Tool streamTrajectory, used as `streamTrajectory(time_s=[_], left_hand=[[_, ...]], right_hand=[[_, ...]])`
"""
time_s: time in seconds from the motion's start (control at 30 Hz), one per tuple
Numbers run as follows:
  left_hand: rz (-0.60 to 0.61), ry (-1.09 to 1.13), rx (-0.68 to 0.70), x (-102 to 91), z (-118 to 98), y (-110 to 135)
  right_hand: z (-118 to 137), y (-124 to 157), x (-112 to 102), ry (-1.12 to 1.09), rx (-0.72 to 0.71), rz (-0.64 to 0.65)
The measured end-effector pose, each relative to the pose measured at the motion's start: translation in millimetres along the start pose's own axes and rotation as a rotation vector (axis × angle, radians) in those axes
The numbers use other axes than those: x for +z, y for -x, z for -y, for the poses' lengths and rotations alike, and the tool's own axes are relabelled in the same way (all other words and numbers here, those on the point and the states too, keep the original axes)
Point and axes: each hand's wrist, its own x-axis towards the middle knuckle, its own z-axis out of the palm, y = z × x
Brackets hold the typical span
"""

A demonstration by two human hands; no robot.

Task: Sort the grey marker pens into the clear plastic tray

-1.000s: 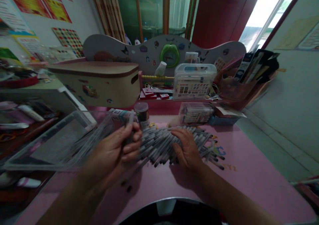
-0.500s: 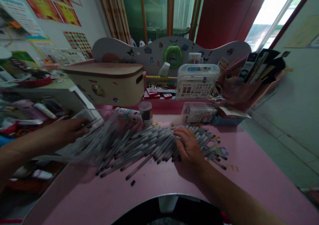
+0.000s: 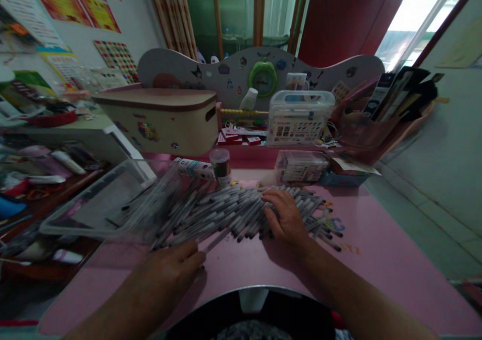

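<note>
A big heap of grey marker pens [image 3: 226, 214] lies across the pink desk [image 3: 376, 274]. My right hand [image 3: 286, 219] rests flat on the right part of the heap, fingers spread. My left hand [image 3: 176, 267] lies at the near left edge of the heap, fingers stretched toward the closest pens and holding nothing I can see. A clear plastic tray [image 3: 101, 204] sits tilted at the left end of the pile, with a few pens in it.
A cream wooden box [image 3: 161, 119] stands behind the tray. A clear marker case [image 3: 299, 116], a smaller clear box [image 3: 299, 166], a small jar [image 3: 221, 164] and a carton [image 3: 194, 166] stand behind the heap. A cluttered shelf [image 3: 45, 179] is at left.
My left hand went out to the clear tray at the left, then came back to the near edge of the pen heap. My right hand stayed on the pens.
</note>
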Motion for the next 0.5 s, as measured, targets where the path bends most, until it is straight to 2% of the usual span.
streamTrajectory(time_s=[0.13, 0.27, 0.33, 0.4, 0.5], left_hand=[[0.131, -0.126, 0.02, 40.4, -8, -1], [0.176, -0.164, 0.007, 54.4, -6, -2], [0.172, -0.162, 0.012, 51.7, -9, -3], [0.129, -0.146, 0.033, 39.6, -11, -5], [-0.073, -0.085, 0.022, 4.7, 1, -7]], right_hand=[[-1, 1, 0, 0.001, -0.009, 0.006], [0, 1, 0, 0.003, -0.007, 0.015], [0, 1, 0, 0.009, -0.008, 0.016], [-1, 1, 0, 0.015, -0.014, 0.013], [-1, 1, 0, 0.021, -0.023, 0.011]])
